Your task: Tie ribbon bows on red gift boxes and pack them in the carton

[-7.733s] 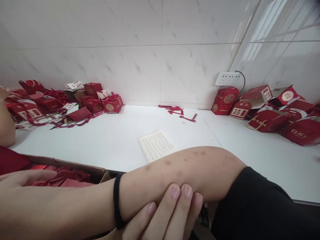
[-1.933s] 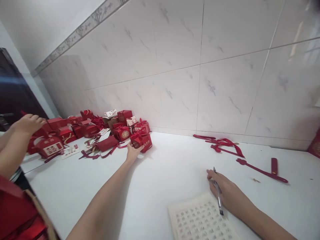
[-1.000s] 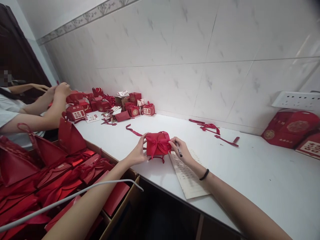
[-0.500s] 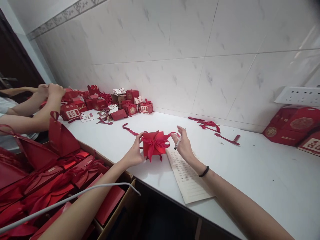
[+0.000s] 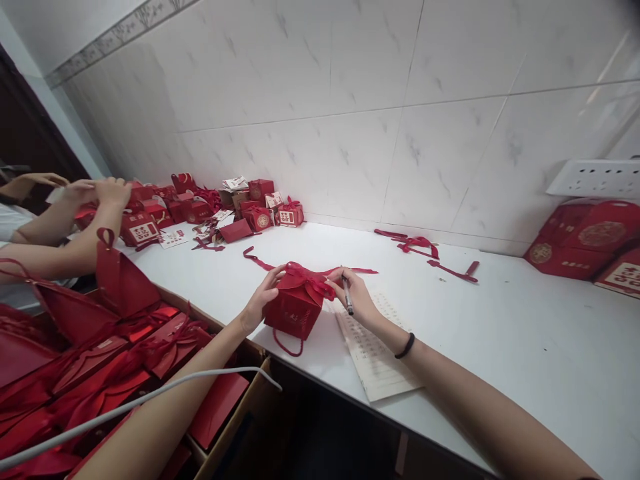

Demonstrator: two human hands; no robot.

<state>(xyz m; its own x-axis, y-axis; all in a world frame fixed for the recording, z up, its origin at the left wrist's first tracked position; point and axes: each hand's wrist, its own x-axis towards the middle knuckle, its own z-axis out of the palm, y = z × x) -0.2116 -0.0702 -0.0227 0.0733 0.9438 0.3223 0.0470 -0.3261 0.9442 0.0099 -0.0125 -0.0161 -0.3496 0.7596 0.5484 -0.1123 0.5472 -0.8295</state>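
A small red gift box (image 5: 295,310) is tilted above the white table, its side facing me and a cord loop hanging below. My left hand (image 5: 261,298) grips its left side, thumb toward me. On top of the box sits a red ribbon bow (image 5: 305,277). At the bow's right side, my right hand (image 5: 354,291) pinches the ribbon while a pen (image 5: 347,295) lies between its fingers. Under that hand is a notebook (image 5: 380,360) with handwritten lines. Behind the box a loose ribbon strip (image 5: 257,259) lies on the table.
A carton (image 5: 260,380) of red boxes stands at lower left, crossed by a white cable (image 5: 200,375). At the far left are a co-worker's hands (image 5: 113,191) beside piled red boxes (image 5: 190,207). Ribbon pieces (image 5: 417,248) and more boxes (image 5: 595,240) lie along the wall.
The box has turned from showing its bow-covered top to showing its side. My right hand has moved left, from a stretched ribbon end to the bow.
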